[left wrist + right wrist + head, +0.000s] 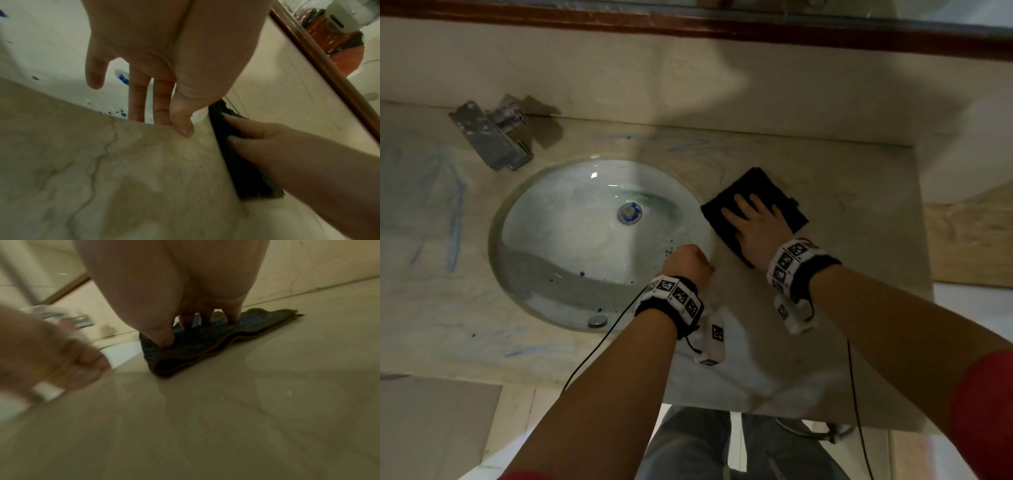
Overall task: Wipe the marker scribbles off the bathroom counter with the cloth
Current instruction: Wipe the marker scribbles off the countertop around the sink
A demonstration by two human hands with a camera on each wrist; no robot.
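The marble tabletop [842, 205] carries blue marker scribbles [453, 219] left of the sink [599, 240], well apart from the folded dark cloth [750, 185]. Right hand [756, 233] presses it flat-fingered, gripping nothing; left hand [688, 262] hooks the rim. Smearing may spread ink; the cloth could slide into the basin.

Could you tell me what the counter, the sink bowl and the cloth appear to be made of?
Counter: polished beige stone, probably marble, judging by dark veins and sheen. Sink bowl: glossy white, likely ceramic, with bright highlights. Cloth: dark, nubby looped pile, probably microfibre or terry, folded under the right hand.
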